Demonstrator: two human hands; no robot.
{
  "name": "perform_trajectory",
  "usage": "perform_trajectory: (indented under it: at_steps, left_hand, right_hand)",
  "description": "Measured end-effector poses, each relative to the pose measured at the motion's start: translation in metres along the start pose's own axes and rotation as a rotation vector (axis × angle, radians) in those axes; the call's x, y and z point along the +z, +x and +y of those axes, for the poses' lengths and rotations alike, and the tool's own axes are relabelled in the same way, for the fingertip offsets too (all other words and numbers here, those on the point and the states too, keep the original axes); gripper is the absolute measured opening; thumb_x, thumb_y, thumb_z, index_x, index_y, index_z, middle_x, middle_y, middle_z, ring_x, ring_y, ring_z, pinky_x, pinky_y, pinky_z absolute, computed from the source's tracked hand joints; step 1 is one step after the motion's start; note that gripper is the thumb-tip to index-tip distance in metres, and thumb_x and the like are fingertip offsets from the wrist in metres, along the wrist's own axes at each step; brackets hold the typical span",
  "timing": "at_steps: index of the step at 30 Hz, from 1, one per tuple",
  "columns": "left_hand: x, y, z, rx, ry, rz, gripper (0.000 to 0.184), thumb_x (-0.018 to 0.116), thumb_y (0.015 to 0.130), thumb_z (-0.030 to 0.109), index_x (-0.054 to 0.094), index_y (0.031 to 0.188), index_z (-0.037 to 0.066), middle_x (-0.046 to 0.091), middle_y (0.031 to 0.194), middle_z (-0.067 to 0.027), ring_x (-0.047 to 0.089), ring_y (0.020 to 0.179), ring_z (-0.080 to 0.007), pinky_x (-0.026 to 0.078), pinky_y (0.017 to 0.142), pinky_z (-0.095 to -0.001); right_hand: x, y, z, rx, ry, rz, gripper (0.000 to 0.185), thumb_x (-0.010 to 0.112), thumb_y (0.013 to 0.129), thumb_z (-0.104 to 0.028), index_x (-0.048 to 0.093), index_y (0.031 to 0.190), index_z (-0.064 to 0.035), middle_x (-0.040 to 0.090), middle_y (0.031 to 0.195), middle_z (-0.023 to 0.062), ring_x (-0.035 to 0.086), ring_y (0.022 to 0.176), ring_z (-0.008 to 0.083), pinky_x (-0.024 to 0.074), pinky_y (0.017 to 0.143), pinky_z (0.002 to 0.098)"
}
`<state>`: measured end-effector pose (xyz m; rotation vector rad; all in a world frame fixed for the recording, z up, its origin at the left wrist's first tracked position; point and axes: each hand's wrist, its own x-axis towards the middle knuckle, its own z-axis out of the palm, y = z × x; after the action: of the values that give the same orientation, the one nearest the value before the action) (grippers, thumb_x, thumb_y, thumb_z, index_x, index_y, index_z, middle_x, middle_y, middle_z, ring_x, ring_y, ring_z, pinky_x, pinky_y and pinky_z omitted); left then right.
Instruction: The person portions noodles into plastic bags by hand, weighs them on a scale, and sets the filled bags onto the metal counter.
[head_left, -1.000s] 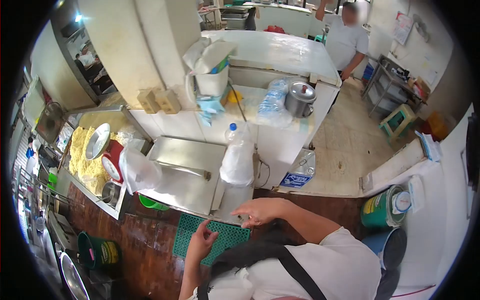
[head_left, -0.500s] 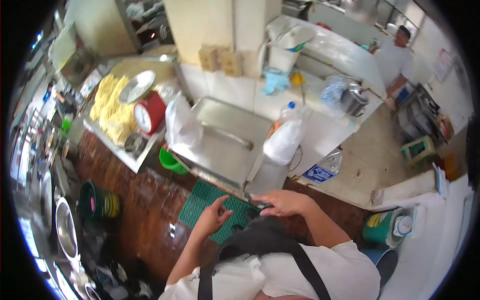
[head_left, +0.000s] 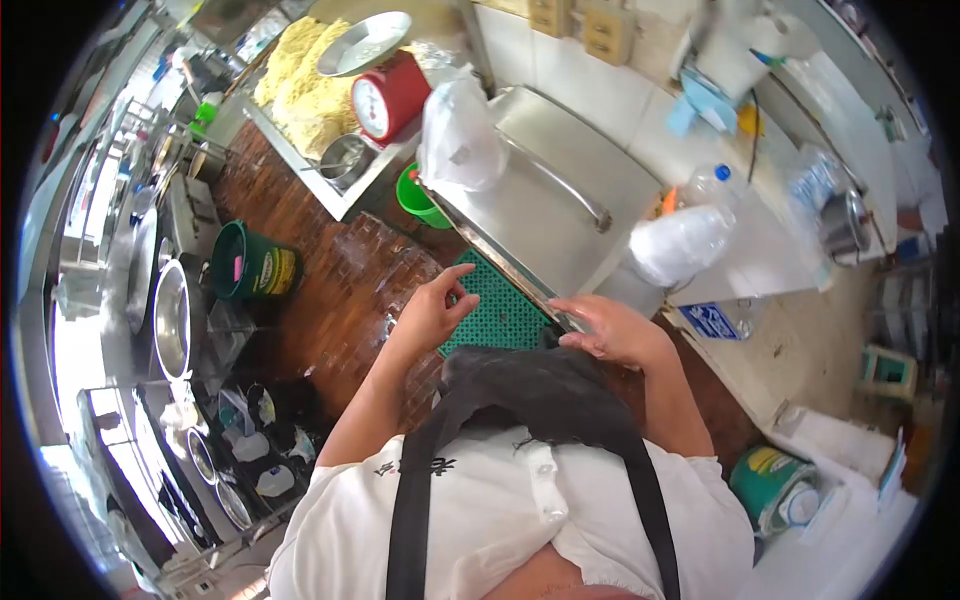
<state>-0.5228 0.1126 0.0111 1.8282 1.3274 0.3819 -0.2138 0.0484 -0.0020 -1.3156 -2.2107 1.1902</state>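
Note:
My left hand (head_left: 435, 312) is raised in front of the black apron (head_left: 540, 385), over the green floor mat (head_left: 488, 300). Its fingers are parted, with nothing between them. My right hand (head_left: 612, 330) is at the front edge of the stainless steel sink counter (head_left: 540, 190). Its forefinger and thumb are spread apart, and I see nothing clearly held; I cannot tell whether the fingertips touch the edge. A steel faucet (head_left: 580, 200) reaches across that counter. At its right end lies a white plastic bag (head_left: 680, 245), and another plastic bag (head_left: 460, 138) hangs at its left.
A red scale (head_left: 395, 95) stands by yellow noodle-like food (head_left: 305, 85) and a small steel pot (head_left: 347, 160). A green bucket (head_left: 420, 198), a dark green pail (head_left: 250, 265) and a green tub (head_left: 770, 485) stand on the floor. Metal basins (head_left: 172, 320) are at left.
The view has turned right and tilted down, so the counter shows higher up. Both hands remain in front of the apron, the right one with its forefinger and thumb spread more visibly.

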Motion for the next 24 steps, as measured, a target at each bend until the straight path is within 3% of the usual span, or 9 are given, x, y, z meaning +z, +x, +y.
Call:
perform_trajectory:
  at_steps: [6,11,21,24]
  left_hand:
    - [-0.013,0.03,-0.029,0.023,-0.055,-0.043,0.05,0.07,0.089,0.018,0.053,0.135,0.006,0.065,0.083,-0.0079,0.057,0.069,-0.0149,0.049,0.067,-0.0318]
    - [-0.056,0.051,-0.065,0.006,-0.092,-0.098,0.051,0.07,0.089,0.019,0.053,0.136,0.007,0.066,0.084,-0.0116,0.061,0.073,-0.0218,0.05,0.071,-0.036]
    - [-0.249,0.054,-0.256,-0.132,-0.406,0.048,0.046,0.068,0.092,0.025,0.057,0.132,0.003,0.061,0.082,-0.0041,0.056,0.074,-0.0143,0.049,0.072,-0.0317]
    - [-0.328,0.079,-0.294,-0.143,-0.267,0.14,0.045,0.067,0.093,0.027,0.058,0.129,0.002,0.064,0.087,-0.0088,0.06,0.08,-0.0177,0.05,0.077,-0.0332]
  right_hand:
    - [-0.007,0.033,-0.004,0.044,-0.042,-0.054,0.057,0.071,0.087,-0.029,0.052,0.137,-0.0075,0.06,0.124,0.0175,0.057,0.114,0.0358,0.0456,0.098,0.0413]
    - [0.011,0.098,-0.021,0.106,-0.036,-0.115,0.057,0.071,0.088,-0.03,0.052,0.137,-0.0071,0.061,0.122,0.0176,0.058,0.113,0.0367,0.0461,0.098,0.0416]
    - [0.094,0.37,-0.113,0.055,-0.115,-0.394,0.057,0.065,0.092,-0.033,0.049,0.139,-0.0053,0.06,0.126,0.0208,0.056,0.117,0.0381,0.0458,0.099,0.0433]
    - [0.109,0.445,-0.15,0.026,-0.117,-0.362,0.055,0.065,0.093,-0.032,0.05,0.139,-0.0053,0.06,0.124,0.0199,0.056,0.116,0.0382,0.0457,0.099,0.0435]
